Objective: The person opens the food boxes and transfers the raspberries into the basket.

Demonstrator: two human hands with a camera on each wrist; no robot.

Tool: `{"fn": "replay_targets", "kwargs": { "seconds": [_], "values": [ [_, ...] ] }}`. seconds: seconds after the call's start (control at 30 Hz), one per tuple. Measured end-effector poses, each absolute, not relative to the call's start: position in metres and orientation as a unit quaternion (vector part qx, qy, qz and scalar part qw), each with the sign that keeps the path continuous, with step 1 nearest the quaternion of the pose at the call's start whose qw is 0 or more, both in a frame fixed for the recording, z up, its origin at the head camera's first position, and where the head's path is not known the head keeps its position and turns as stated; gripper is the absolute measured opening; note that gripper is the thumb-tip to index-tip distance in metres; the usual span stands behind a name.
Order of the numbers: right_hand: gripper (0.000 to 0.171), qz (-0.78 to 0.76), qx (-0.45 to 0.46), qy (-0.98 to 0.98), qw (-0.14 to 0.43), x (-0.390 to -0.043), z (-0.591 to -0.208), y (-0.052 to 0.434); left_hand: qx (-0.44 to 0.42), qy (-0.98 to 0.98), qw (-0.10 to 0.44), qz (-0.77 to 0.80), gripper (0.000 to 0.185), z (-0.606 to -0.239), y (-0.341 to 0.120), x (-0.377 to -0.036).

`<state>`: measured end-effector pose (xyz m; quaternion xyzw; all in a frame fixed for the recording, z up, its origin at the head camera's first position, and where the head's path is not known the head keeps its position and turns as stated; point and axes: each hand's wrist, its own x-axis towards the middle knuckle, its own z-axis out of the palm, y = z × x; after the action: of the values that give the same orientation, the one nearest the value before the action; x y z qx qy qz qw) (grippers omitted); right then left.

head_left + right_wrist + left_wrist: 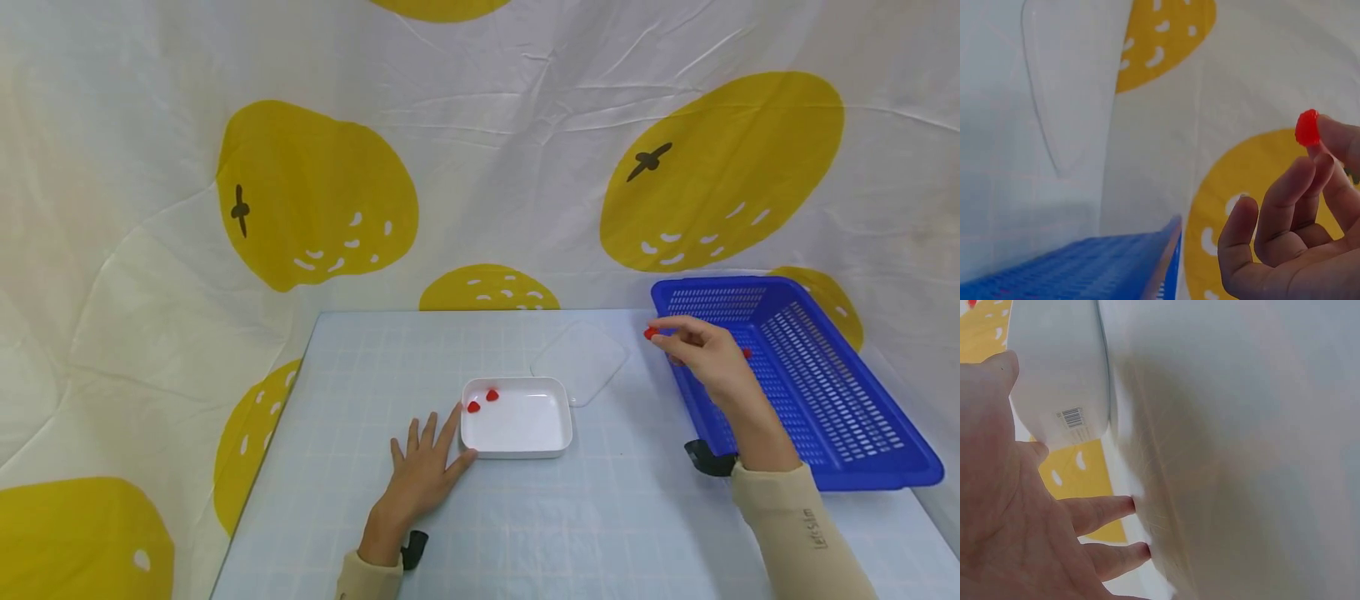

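My right hand (708, 358) pinches a small red raspberry (1307, 128) between thumb and index finger, in the air by the left rim of the blue basket (862, 392). Another red piece (747, 353) shows in the basket, partly hidden by that hand. A shallow white container (517, 454) stands mid-table with two raspberries (492, 395) near its upper left corner. My left hand (422, 475) has its fingers spread; its thumb and index finger touch the container's left side. In the left wrist view the container's wall (1060, 369) bears a barcode label.
A clear, thin lid (579, 362) lies flat behind the container, close to its upper right corner. The table (360, 375) has a pale checked cloth. A white curtain (510, 167) with yellow fruit prints hangs behind it. Each wrist carries a black strap piece (708, 458).
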<state>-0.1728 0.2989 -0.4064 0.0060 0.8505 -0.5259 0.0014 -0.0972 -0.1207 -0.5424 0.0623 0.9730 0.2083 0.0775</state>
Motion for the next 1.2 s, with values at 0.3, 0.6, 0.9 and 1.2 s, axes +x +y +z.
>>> {"fn": "replay_targets", "kwargs": {
  "seconds": [0.3, 0.6, 0.9, 1.2],
  "values": [
    [0.042, -0.506, 0.016, 0.863, -0.013, -0.179, -0.399, 0.341, 0.063, 0.973, 0.076, 0.209, 0.083, -0.543, -0.120, -0.097],
    [0.050, -0.473, 0.078, 0.878, 0.002, -0.196, -0.414, 0.375, 0.064, 0.974, 0.074, 0.205, 0.083, -0.543, -0.119, -0.098],
    [0.053, -0.481, 0.114, 0.868, 0.037, -0.207, -0.438, 0.400, 0.065, 0.973, 0.079, 0.206, 0.082, -0.542, -0.119, -0.098],
    [0.050, -0.489, 0.123, 0.863, 0.033, -0.206, -0.444, 0.405, 0.063, 0.973, 0.080, 0.206, 0.083, -0.541, -0.120, -0.096]
  ]
}}
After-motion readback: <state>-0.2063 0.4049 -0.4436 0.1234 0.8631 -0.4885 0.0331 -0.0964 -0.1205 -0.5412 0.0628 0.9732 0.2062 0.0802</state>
